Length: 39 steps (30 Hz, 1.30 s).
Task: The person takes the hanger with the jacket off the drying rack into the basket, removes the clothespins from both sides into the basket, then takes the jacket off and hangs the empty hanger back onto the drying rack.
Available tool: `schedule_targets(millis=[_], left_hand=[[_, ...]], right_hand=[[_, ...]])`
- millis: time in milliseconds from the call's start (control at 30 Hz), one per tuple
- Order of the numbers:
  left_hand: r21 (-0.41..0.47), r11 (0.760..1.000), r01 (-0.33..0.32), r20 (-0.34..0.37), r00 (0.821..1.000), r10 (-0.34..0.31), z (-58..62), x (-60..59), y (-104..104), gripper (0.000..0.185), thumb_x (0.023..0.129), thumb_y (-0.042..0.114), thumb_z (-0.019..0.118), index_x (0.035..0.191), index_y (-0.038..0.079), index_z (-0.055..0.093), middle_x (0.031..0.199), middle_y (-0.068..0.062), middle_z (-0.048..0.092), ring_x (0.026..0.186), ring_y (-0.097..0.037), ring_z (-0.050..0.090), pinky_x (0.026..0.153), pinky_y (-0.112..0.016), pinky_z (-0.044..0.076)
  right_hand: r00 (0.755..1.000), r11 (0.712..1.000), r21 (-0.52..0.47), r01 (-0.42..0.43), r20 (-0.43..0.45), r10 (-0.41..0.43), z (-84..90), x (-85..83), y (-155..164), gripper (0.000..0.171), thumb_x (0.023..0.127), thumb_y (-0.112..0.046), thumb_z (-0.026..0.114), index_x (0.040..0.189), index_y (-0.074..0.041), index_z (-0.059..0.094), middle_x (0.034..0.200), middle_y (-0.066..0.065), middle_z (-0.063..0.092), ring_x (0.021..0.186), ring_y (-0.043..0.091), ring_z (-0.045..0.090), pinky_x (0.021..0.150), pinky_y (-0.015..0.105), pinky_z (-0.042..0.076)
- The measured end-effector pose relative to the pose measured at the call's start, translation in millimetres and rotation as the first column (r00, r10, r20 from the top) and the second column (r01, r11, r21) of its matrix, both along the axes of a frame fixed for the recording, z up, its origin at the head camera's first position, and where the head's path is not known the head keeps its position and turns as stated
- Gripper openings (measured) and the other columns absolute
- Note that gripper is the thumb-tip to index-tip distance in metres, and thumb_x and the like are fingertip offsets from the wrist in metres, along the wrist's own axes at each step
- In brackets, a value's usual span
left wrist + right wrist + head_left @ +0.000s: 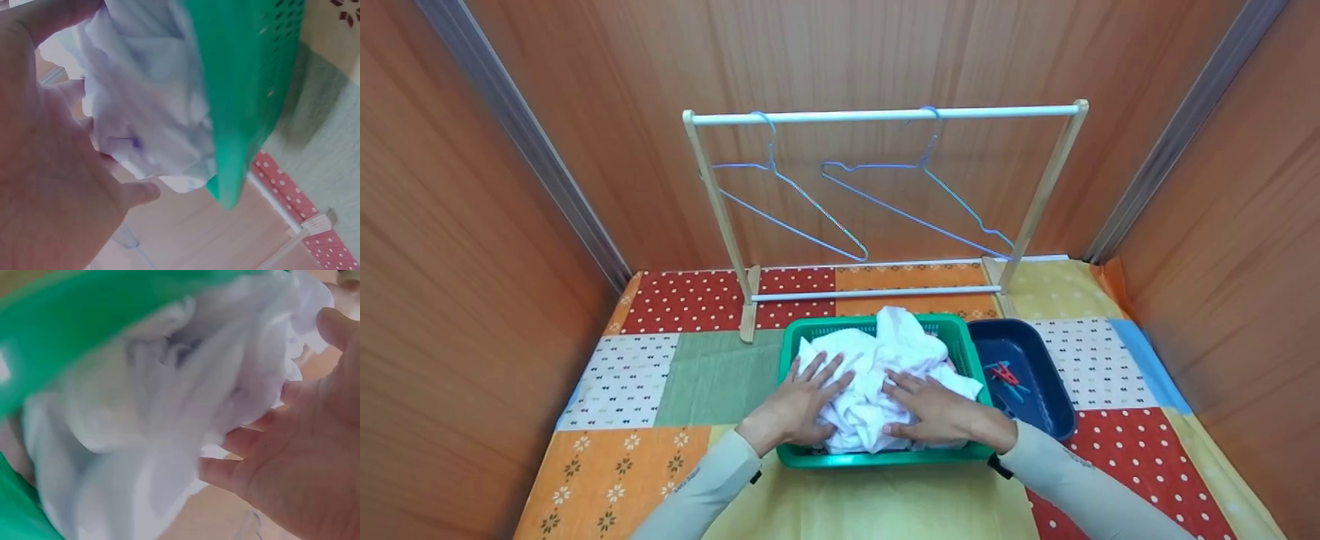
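A crumpled heap of white cloth [859, 409] fills a green plastic basket [885, 459] on the covered surface. My left hand [802, 405] rests on the heap's left part with fingers spread. On its right part lies my right hand [941, 409], fingers also spread. In the left wrist view the left hand [62, 163] touches the white cloth [152, 95] beside the basket wall [242, 84]. The right wrist view has the right hand [298, 444] with its fingertips against the cloth [169, 427]. What kind of garment the cloth is cannot be told.
Behind the basket stands a rack [877, 116] with a white rail and wooden legs. Two wire hangers, a left hanger [810, 199] and a right hanger [915, 217], hang on it. A dark blue tray [1035, 375] with red and blue clothespins [1005, 373] sits right of the basket. Wooden walls surround the patchwork cloth.
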<state>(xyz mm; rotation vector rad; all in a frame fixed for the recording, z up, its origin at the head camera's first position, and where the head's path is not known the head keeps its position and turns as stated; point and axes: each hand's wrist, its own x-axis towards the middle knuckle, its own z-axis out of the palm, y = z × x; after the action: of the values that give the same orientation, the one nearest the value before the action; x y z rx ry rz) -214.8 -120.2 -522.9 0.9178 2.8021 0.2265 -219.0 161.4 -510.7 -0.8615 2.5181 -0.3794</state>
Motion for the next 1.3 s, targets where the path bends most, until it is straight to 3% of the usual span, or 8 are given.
schedule_targets(millis=[100, 233, 400, 567, 800, 967, 1167, 1300], left_hand=[[0.047, 0.999, -0.004, 0.011, 1.000, 0.003, 11.8, -0.3, -1, 0.087, 0.088, 0.048, 0.067, 0.157, 0.035, 0.015, 0.168, 0.003, 0.004, 0.155, -0.032, 0.003, 0.122, -0.059, 0.006], [0.114, 0.993, -0.015, 0.010, 1.000, 0.013, 28.4, -5.7, 0, 0.081, 0.090, 0.049, 0.063, 0.157, 0.033, 0.021, 0.168, 0.003, 0.007, 0.155, -0.032, 0.005, 0.122, -0.058, 0.009], [0.185, 0.972, -0.146, 0.033, 0.989, 0.142, 38.4, -20.9, 4, 0.075, 0.092, 0.059, 0.054, 0.156, 0.033, 0.025, 0.167, 0.001, 0.015, 0.153, -0.036, 0.012, 0.122, -0.057, 0.015], [0.204, 0.950, -0.235, 0.109, 0.970, 0.217, 32.3, -41.0, 11, 0.079, 0.090, 0.064, 0.053, 0.156, 0.032, 0.024, 0.166, -0.001, 0.017, 0.153, -0.036, 0.014, 0.122, -0.057, 0.014], [0.198, 0.963, -0.184, 0.180, 0.972, 0.149, 19.1, -47.7, 18, 0.081, 0.090, 0.070, 0.045, 0.157, 0.032, 0.019, 0.167, -0.001, 0.014, 0.153, -0.036, 0.010, 0.121, -0.061, 0.008], [0.197, 0.967, -0.162, 0.202, 0.972, 0.122, 13.2, -43.6, 17, 0.079, 0.091, 0.069, 0.045, 0.157, 0.035, 0.019, 0.167, 0.002, 0.013, 0.154, -0.033, 0.008, 0.121, -0.060, 0.005], [0.208, 0.963, -0.174, 0.227, 0.966, 0.125, 10.6, -41.3, 14, 0.077, 0.091, 0.066, 0.049, 0.156, 0.036, 0.021, 0.166, 0.005, 0.014, 0.155, -0.027, 0.010, 0.123, -0.055, 0.007], [0.209, 0.962, -0.177, 0.204, 0.970, 0.134, 11.4, -35.2, 13, 0.077, 0.090, 0.065, 0.052, 0.156, 0.036, 0.023, 0.166, 0.006, 0.017, 0.155, -0.026, 0.012, 0.123, -0.054, 0.009]], right_hand=[[0.998, 0.998, -0.061, 0.023, -0.049, -0.026, 15.0, 0.2, 7, 0.077, 0.091, -0.071, 0.041, 0.156, -0.030, 0.028, 0.165, -0.001, 0.022, 0.153, 0.027, 0.020, 0.121, 0.058, 0.017], [0.989, 0.982, -0.172, 0.083, -0.106, -0.102, 32.9, -7.6, 14, 0.069, 0.094, -0.063, 0.048, 0.151, -0.026, 0.039, 0.158, 0.002, 0.038, 0.147, 0.029, 0.033, 0.115, 0.059, 0.030], [0.964, 0.954, -0.275, 0.119, -0.198, -0.177, 39.2, -39.7, 17, 0.062, 0.095, -0.051, 0.057, 0.148, -0.021, 0.044, 0.153, 0.003, 0.045, 0.141, 0.028, 0.042, 0.111, 0.056, 0.038], [0.960, 0.955, -0.259, 0.144, -0.198, -0.198, 28.2, -80.6, 15, 0.068, 0.094, -0.049, 0.060, 0.152, -0.022, 0.037, 0.159, 0.007, 0.034, 0.145, 0.034, 0.035, 0.112, 0.061, 0.034], [0.969, 0.963, -0.177, 0.201, -0.109, -0.222, 5.5, -114.9, 12, 0.078, 0.092, -0.051, 0.063, 0.156, -0.022, 0.028, 0.165, 0.010, 0.019, 0.149, 0.039, 0.024, 0.112, 0.066, 0.028], [0.981, 0.973, -0.148, 0.176, -0.058, -0.186, -6.3, -120.7, 10, 0.066, 0.095, -0.045, 0.061, 0.152, -0.019, 0.037, 0.158, 0.009, 0.037, 0.145, 0.033, 0.035, 0.115, 0.058, 0.030], [0.981, 0.967, -0.219, 0.132, -0.111, -0.159, -9.2, -118.2, 7, 0.027, 0.099, -0.025, 0.059, 0.123, -0.013, 0.062, 0.128, 0.008, 0.064, 0.117, 0.029, 0.059, 0.103, 0.049, 0.047], [0.980, 0.965, -0.255, 0.067, -0.164, -0.111, -6.4, -111.7, 8, 0.013, 0.099, -0.021, 0.058, 0.107, -0.012, 0.064, 0.144, 0.010, 0.054, 0.134, 0.034, 0.049, 0.106, 0.052, 0.044]])
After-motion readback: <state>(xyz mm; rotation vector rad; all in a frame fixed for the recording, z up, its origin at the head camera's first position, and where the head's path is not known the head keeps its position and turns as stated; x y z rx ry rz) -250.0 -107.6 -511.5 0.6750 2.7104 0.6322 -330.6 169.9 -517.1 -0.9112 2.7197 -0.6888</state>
